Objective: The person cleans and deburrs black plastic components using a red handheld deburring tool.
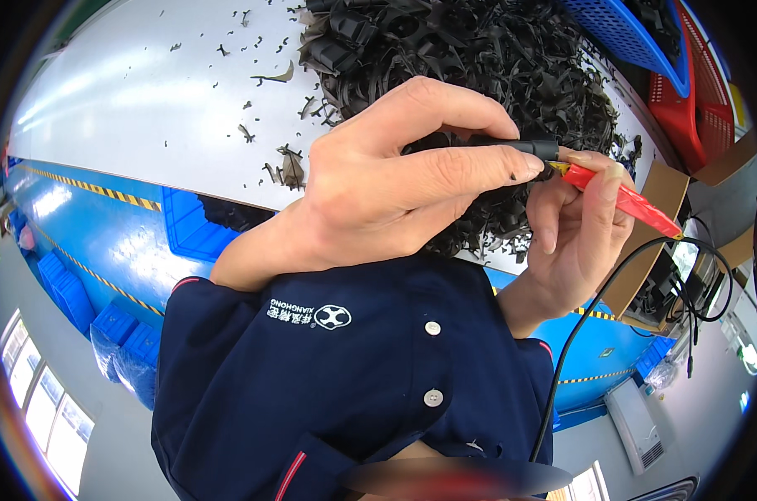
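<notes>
My left hand (395, 175) pinches a black cylindrical plastic piece (539, 149) between thumb and fingers, above the table. Close beside it, my right hand (583, 225) is closed round a slim red-handled tool (625, 199). A bit of yellow shows near the tool's front end, which points at the black piece; its very tip is hidden by my fingers. Beyond both hands lies a big heap of black plastic parts and scraps (445, 63), partly covered by my left hand.
Small black scraps (289, 165) are scattered over the white table (144, 108). A blue basket (625, 33) and a red basket (683, 125) stand at the far right. Nearer are a cardboard box (645, 230) and a looping black cable (574, 338). A blue bin (186, 230) sits below the table's left edge.
</notes>
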`<move>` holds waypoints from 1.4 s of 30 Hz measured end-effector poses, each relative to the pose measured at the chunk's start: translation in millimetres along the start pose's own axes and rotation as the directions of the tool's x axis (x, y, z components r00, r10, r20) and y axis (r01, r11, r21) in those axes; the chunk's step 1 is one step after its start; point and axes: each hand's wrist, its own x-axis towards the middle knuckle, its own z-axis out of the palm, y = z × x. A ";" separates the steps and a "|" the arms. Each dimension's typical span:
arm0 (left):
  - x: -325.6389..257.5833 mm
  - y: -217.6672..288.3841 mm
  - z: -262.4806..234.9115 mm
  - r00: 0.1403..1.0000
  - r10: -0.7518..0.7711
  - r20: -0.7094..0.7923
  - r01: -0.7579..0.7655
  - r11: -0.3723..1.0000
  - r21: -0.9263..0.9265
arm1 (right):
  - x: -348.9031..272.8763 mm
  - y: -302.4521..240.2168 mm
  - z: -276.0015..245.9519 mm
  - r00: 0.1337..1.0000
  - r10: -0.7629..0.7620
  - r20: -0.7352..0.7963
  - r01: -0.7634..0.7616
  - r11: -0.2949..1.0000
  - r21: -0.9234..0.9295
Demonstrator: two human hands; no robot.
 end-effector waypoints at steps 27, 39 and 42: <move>3.5 11.9 -7.1 0.999 -0.036 0.013 0.036 0.999 -0.001 | 7.0 9.8 10.6 0.926 -0.347 -0.148 0.177 0.747 -0.641; 23.4 4.3 -7.4 0.870 -0.493 -0.016 0.394 0.714 -0.579 | 20.9 -2.1 -3.4 0.932 -0.227 0.282 0.263 0.959 -0.100; 25.5 -26.9 -53.3 0.957 -0.278 -0.080 0.279 0.960 -0.001 | 25.0 -1.6 -9.6 0.929 -0.280 0.241 0.285 0.959 0.017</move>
